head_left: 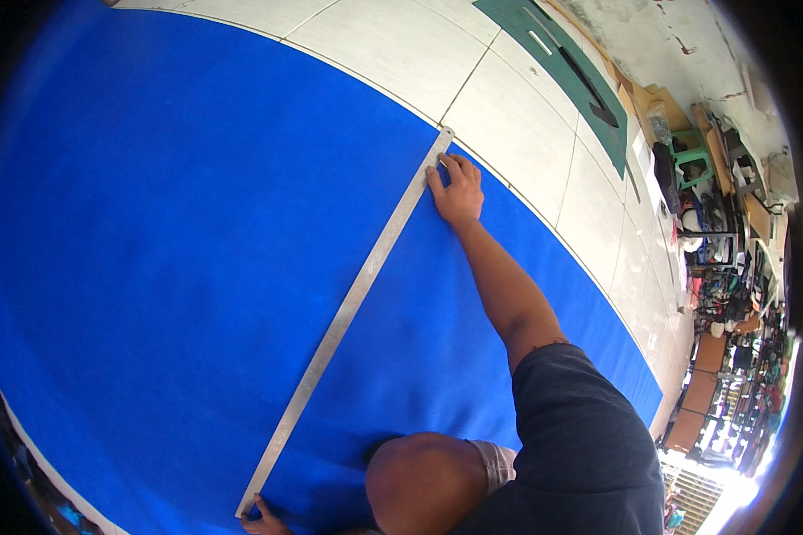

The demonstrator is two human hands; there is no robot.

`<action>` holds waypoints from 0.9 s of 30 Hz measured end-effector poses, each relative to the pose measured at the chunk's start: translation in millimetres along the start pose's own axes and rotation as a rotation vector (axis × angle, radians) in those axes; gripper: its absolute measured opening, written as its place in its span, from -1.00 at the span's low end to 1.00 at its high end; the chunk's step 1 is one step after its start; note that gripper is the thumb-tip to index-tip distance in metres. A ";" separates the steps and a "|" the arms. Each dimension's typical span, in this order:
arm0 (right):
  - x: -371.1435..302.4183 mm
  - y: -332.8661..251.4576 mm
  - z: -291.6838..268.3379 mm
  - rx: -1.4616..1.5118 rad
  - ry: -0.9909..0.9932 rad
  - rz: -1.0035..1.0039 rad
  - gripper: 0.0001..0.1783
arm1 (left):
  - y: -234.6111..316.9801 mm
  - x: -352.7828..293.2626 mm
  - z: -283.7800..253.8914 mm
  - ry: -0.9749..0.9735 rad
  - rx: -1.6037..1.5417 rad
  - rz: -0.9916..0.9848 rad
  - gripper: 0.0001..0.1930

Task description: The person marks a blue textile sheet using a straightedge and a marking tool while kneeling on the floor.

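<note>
"Long, flat, silver-grey metal ruler point(343, 325): where does it lie?"

"Slantwise across a wide, smooth, bright-blue sheet point(178, 232), its far end at the sheet's edge beside the pale, square floor tiles point(388, 53). The near end rests on the blue, low in the view."

"Why a hand at each end?"

"My reading: a strip that long would pivot if held at one spot, so two spread contacts steady its line. The bare right hand point(459, 192) has thumb and fingertip set down on the metal near the far end, fingers bent but not wrapped round it."

"And the bare left hand point(266, 524)?"

"Its thumb is at the near tip. The lower border cuts off the rest, so I cannot tell whether the fingers grip or merely press."

"That bent, bare knee point(424, 481) looks close."

"Beside the ruler, but apart from it. Crouching like that probably helps the right arm stretch so far."

"And the dark-green, flat mat point(549, 67)?"

"On the tiles, past the sheet's edge, bearing a slim black tool point(588, 83); off the blue, I'd say, so nothing bumps the ruler."
</note>
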State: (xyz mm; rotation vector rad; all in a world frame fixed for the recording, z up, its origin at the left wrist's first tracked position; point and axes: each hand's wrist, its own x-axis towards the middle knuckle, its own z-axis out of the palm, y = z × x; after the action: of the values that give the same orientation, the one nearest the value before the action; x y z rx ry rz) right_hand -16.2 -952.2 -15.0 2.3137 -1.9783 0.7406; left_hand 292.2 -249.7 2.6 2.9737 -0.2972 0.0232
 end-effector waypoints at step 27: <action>-0.3 -0.4 2.7 -0.030 -0.042 0.020 -0.52 | -45.2 -5.6 25.6 -0.196 -0.085 -0.269 -0.10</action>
State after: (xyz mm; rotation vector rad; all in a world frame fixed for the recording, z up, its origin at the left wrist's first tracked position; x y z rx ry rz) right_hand -14.9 -952.7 -17.3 2.3147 -2.0178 0.6647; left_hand 295.6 -208.8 -29.7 2.9070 0.0799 -0.3046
